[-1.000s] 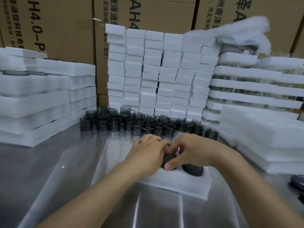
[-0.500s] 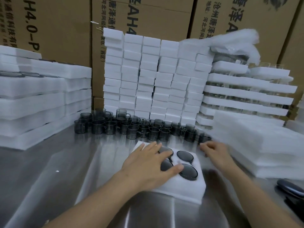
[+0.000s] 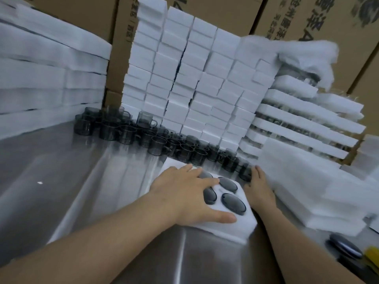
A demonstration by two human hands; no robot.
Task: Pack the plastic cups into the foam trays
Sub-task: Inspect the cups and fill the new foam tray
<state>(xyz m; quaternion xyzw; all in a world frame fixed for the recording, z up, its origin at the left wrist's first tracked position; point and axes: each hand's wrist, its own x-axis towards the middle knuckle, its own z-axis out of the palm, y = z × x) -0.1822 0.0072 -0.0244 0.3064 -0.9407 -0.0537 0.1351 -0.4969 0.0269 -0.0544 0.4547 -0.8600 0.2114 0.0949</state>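
A white foam tray (image 3: pixel 231 227) lies on the steel table with several dark smoky cups (image 3: pixel 233 202) seated in its holes, bases up. My left hand (image 3: pixel 185 196) rests flat on the tray's left half, fingers straight, partly covering two cups. My right hand (image 3: pixel 258 188) lies along the tray's right edge, fingers extended toward the loose cups. A row of loose dark plastic cups with handles (image 3: pixel 155 143) stands behind the tray.
Stacks of white foam blocks (image 3: pixel 196 83) rise behind the cups. Flat foam sheets (image 3: pixel 320 185) are piled at the right, more foam at the left (image 3: pixel 41 83). Cardboard boxes (image 3: pixel 225 11) form the back wall. A dark object (image 3: pixel 344 245) lies at the lower right.
My right hand left the tray's middle, swung out to the right, then settled against the tray's right edge. My left hand flattened onto the tray. The view tilted.
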